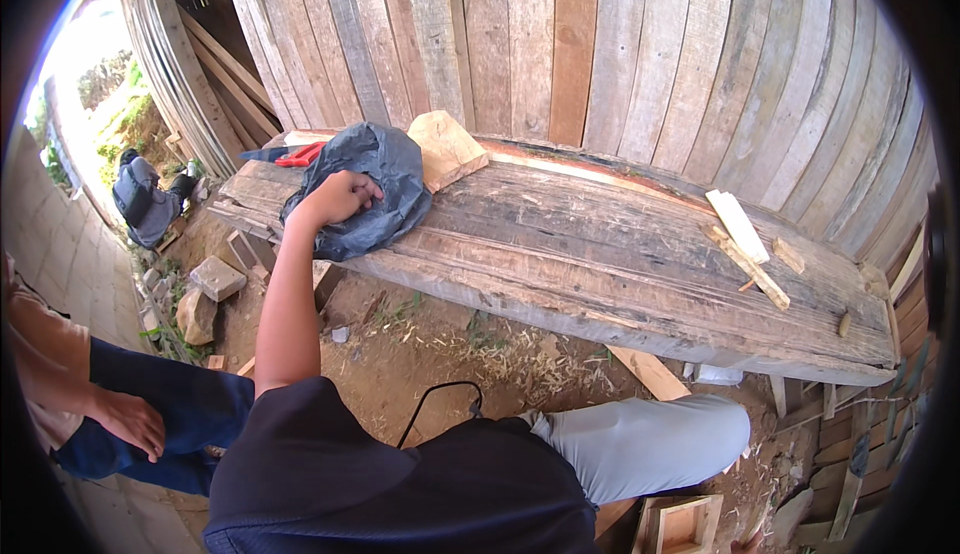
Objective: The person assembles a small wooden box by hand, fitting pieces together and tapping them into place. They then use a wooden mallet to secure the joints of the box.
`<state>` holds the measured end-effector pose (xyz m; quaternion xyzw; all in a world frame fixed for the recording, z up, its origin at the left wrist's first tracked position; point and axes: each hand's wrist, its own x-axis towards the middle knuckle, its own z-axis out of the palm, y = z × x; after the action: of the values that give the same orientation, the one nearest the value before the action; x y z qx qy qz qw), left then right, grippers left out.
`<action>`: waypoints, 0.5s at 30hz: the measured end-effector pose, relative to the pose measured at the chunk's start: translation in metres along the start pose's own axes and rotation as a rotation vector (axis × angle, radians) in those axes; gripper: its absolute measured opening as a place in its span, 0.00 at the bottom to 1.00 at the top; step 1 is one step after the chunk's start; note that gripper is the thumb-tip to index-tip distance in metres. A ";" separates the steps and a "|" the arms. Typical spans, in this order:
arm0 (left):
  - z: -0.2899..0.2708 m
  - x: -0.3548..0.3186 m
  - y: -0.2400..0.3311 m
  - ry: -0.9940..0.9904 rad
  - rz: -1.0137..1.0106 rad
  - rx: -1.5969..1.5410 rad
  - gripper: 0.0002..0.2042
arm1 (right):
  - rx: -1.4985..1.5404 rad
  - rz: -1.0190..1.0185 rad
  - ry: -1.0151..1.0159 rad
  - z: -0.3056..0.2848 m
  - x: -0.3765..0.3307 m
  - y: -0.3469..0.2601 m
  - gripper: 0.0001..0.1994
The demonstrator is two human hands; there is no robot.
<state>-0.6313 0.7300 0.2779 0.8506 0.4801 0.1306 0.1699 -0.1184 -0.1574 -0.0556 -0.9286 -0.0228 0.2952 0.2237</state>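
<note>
My left hand is over a crumpled dark plastic bag at the left end of a rough wooden bench. Its fingers are curled in toward the palm, down among the bag's folds; whatever they hold is hidden. At the lower edge, a bit of skin that seems to be my right hand shows beside a small wooden box frame. Its fingers are mostly cut off by the picture's edge. Just behind the bag lies a tool with a red handle, partly covered by it.
A pale wood block touches the bag's right side. Several wood offcuts lie on the right of the bench, against a plank wall. Another person is close at my left. Stones and shavings cover the dirt floor.
</note>
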 end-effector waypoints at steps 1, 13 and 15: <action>0.000 -0.002 0.006 0.013 -0.019 -0.037 0.09 | 0.009 0.000 0.002 0.000 0.003 0.001 0.33; 0.001 0.004 -0.011 -0.011 0.117 0.025 0.08 | 0.083 -0.036 0.022 0.006 0.030 0.012 0.37; 0.001 0.007 -0.020 0.005 0.063 -0.046 0.10 | 0.092 -0.042 0.026 0.007 0.033 0.014 0.38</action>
<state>-0.6425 0.7457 0.2693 0.8608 0.4505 0.1489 0.1839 -0.0959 -0.1614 -0.0843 -0.9203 -0.0260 0.2792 0.2727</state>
